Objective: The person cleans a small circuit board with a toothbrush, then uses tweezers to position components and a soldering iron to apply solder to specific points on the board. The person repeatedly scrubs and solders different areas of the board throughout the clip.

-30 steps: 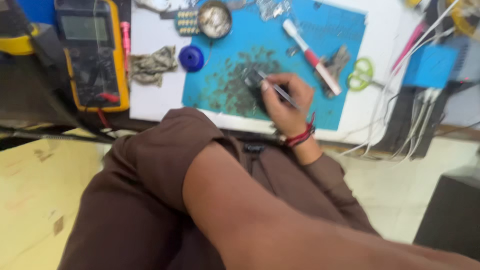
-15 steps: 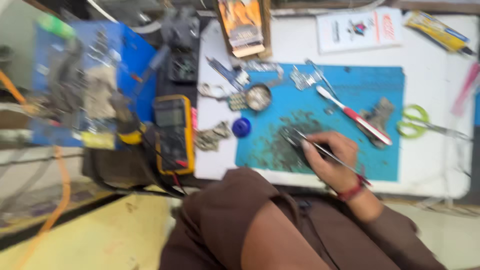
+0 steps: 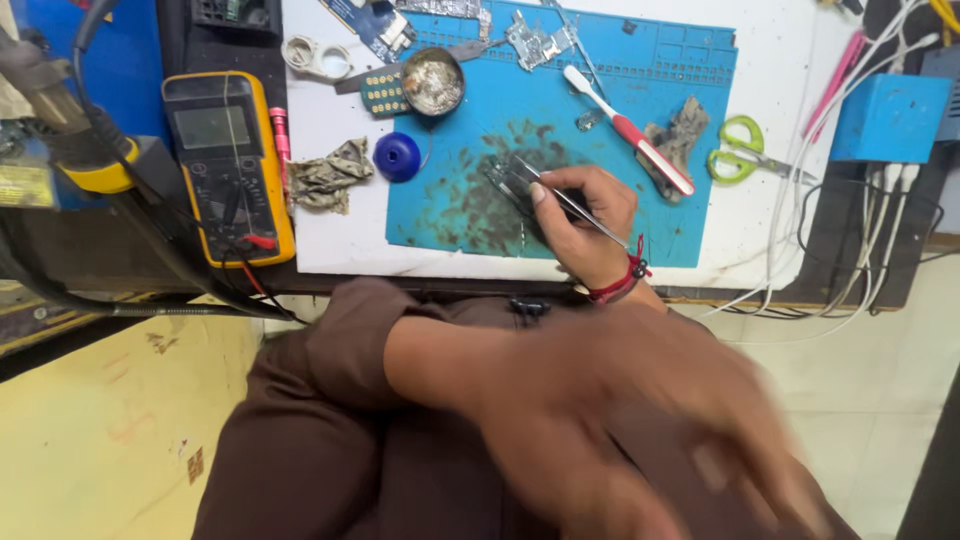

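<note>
- Looking down, I see my right hand resting on the blue work mat, fingers pinched narrow round one pair of thin metal tweezers; the heel of the hand sits on the mat, I judge to steady the tips.
- The tweezer tips meet one small flat glassy part lying on the mat, touching the fingertips on their far side.
- My left hand is up close to the camera, well short of the table and blurred; it looks spread and holds nothing I can make out, though I cannot tell for sure.
- Counting beyond the right hand: one toothbrush and one grey rag, laid within easy reach.
- Right of them, one pair of green-handled scissors.
- Left of the right hand: one blue cap, one small round tin, one crumpled cloth.
- Farther left, one yellow multimeter, off the mat.
</note>
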